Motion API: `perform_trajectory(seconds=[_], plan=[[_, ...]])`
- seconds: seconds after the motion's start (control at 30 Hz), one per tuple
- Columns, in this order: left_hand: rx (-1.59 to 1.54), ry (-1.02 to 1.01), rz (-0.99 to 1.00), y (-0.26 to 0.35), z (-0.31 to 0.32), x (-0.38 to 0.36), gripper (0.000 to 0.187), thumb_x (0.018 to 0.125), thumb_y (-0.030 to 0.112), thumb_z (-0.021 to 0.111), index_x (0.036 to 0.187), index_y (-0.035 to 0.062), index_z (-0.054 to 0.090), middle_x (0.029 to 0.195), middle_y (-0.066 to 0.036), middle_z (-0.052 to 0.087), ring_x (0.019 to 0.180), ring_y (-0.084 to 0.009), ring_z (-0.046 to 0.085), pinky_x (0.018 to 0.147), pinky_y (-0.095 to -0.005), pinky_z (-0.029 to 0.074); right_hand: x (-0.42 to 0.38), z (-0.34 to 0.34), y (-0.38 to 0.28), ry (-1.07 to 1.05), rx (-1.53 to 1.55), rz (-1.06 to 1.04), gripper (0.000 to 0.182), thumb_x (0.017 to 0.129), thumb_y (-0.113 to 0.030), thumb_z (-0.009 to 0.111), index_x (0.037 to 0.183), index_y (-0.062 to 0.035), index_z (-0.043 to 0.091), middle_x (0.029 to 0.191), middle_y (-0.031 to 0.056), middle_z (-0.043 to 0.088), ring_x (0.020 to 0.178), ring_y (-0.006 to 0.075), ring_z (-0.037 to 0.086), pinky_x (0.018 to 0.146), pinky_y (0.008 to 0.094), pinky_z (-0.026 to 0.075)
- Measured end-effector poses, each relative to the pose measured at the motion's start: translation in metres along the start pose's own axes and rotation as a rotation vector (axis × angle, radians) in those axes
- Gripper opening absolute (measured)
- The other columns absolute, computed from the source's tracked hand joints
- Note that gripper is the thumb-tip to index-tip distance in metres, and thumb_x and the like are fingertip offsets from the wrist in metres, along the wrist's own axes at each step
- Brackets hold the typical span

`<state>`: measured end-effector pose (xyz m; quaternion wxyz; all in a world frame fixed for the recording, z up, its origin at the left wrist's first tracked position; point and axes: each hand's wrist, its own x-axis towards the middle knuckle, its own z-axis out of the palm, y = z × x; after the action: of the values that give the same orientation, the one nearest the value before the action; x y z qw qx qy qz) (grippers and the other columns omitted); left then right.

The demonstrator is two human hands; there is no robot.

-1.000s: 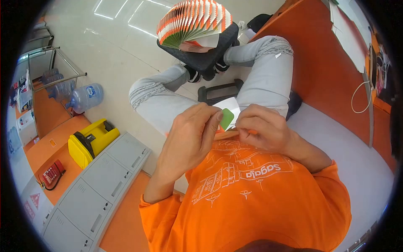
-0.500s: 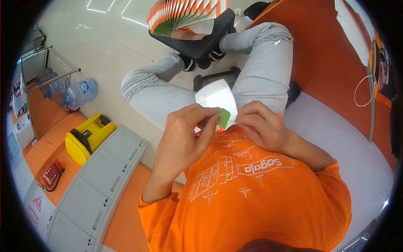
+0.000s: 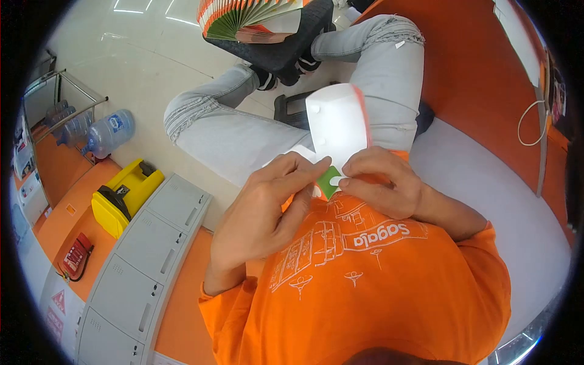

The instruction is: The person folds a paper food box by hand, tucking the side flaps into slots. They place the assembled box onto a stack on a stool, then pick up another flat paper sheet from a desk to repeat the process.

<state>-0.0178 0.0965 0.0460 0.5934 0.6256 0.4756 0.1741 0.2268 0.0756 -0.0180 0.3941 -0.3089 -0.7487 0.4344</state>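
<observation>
From where I stand, the white card (image 3: 337, 118) has come up a good deal: a moment ago only a small part showed behind the fingers, and now a broad panel stands above the hands, orange along one edge, with two round marks on its face. The left hand (image 3: 258, 207) still pinches the green piece (image 3: 327, 184) between thumb and forefinger. A small white tab (image 3: 336, 180) has come into sight over it, seemingly nipped by the right hand (image 3: 386, 185), so both hands are now busy at that one spot. The card is held over the lap, just in front of the orange shirt (image 3: 377, 286), while the fanned stack (image 3: 243, 21) rests on the dark stool (image 3: 258, 53) beyond
</observation>
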Motion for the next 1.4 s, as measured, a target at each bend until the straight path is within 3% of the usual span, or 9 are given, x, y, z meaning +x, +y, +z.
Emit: perform_trajectory(seconds=[0.3, 0.43, 0.63, 0.7, 0.93, 1.0, 1.2, 1.33, 1.4], plan=[[-0.043, -0.100, 0.006, -0.009, 0.001, 0.010, 0.029, 0.090, -0.007, 0.066, 0.118, -0.0027, 0.073, 0.090, -0.016, 0.072, 0.078, -0.0247, 0.068, 0.071, -0.0323, 0.051, 0.011, -0.007, -0.003, -0.040, -0.193, -0.184, 0.023, 0.078, -0.003, 0.077, 0.100, 0.0046, 0.074, 0.101, 0.0137, 0.070, 0.092, 0.0270, 0.067, 0.072, 0.0340, 0.055], [-0.003, -0.106, 0.059, -0.011, 0.001, 0.014, 0.026, 0.089, -0.005, 0.069, 0.114, -0.0019, 0.075, 0.091, -0.016, 0.073, 0.078, -0.0244, 0.069, 0.071, -0.0321, 0.052, 0.013, -0.011, -0.002, -0.068, -0.195, -0.193, 0.021, 0.077, -0.003, 0.078, 0.097, 0.0036, 0.074, 0.099, 0.0132, 0.070, 0.092, 0.0264, 0.067, 0.072, 0.0330, 0.055], [-0.093, -0.078, -0.046, -0.013, -0.001, 0.015, 0.017, 0.089, -0.001, 0.072, 0.105, 0.0002, 0.077, 0.092, -0.012, 0.075, 0.080, -0.0227, 0.070, 0.074, -0.0317, 0.053, 0.013, -0.010, -0.001, -0.087, -0.164, -0.159, 0.018, 0.078, -0.002, 0.078, 0.096, 0.0025, 0.075, 0.097, 0.0127, 0.070, 0.093, 0.0259, 0.067, 0.072, 0.0322, 0.055], [-0.034, -0.046, -0.019, -0.015, -0.002, 0.012, 0.015, 0.086, 0.000, 0.076, 0.101, 0.0010, 0.078, 0.090, -0.011, 0.075, 0.079, -0.0211, 0.068, 0.073, -0.0315, 0.052, 0.017, -0.010, -0.005, -0.087, 0.100, 0.133, 0.016, 0.082, 0.001, 0.077, 0.097, 0.0005, 0.076, 0.092, 0.0115, 0.068, 0.092, 0.0244, 0.068, 0.073, 0.0315, 0.055], [-0.011, -0.062, -0.008, 0.005, -0.002, 0.007, 0.024, 0.076, 0.007, 0.087, 0.099, 0.0043, 0.078, 0.088, -0.009, 0.074, 0.079, -0.0194, 0.064, 0.073, -0.0312, 0.048, 0.036, -0.022, 0.001, -0.211, 0.378, 0.387, 0.018, 0.083, -0.001, 0.080, 0.100, 0.0012, 0.075, 0.089, 0.0101, 0.069, 0.086, 0.0177, 0.070, 0.076, 0.0277, 0.058], [0.052, 0.007, -0.056, 0.007, 0.003, 0.003, 0.025, 0.074, 0.007, 0.087, 0.097, 0.0054, 0.076, 0.087, -0.007, 0.072, 0.080, -0.0200, 0.063, 0.076, -0.0315, 0.046, 0.042, -0.023, 0.004, -0.408, 0.527, 0.717, 0.019, 0.085, -0.003, 0.080, 0.102, 0.0030, 0.075, 0.091, 0.0092, 0.073, 0.087, 0.0145, 0.070, 0.078, 0.0273, 0.059], [0.164, 0.002, 0.054, 0.020, -0.003, 0.001, 0.029, 0.070, 0.004, 0.087, 0.095, 0.0078, 0.072, 0.085, -0.005, 0.069, 0.080, -0.0210, 0.061, 0.079, -0.0323, 0.043, 0.055, -0.031, 0.018, -0.620, 0.759, 0.652, 0.022, 0.088, -0.006, 0.079, 0.107, 0.0044, 0.076, 0.100, 0.0091, 0.076, 0.091, 0.0140, 0.070, 0.080, 0.0280, 0.059], [0.149, -0.011, 0.054, 0.024, -0.003, 0.000, 0.029, 0.071, 0.003, 0.086, 0.096, 0.0086, 0.072, 0.085, -0.004, 0.068, 0.080, -0.0209, 0.061, 0.080, -0.0335, 0.042, 0.059, -0.033, 0.007, -0.585, 0.762, 0.724, 0.018, 0.088, -0.008, 0.079, 0.101, 0.0042, 0.075, 0.097, 0.0085, 0.076, 0.089, 0.0137, 0.070, 0.081, 0.0288, 0.060], [0.170, 0.010, 0.064, 0.022, -0.001, 0.000, 0.029, 0.071, 0.002, 0.085, 0.096, 0.0091, 0.072, 0.084, -0.003, 0.068, 0.080, -0.0211, 0.060, 0.080, -0.0357, 0.041, 0.063, -0.032, -0.001, -0.533, 0.516, 0.627, 0.011, 0.087, -0.006, 0.078, 0.094, 0.0016, 0.074, 0.092, 0.0087, 0.073, 0.087, 0.0177, 0.069, 0.080, 0.0316, 0.059]])
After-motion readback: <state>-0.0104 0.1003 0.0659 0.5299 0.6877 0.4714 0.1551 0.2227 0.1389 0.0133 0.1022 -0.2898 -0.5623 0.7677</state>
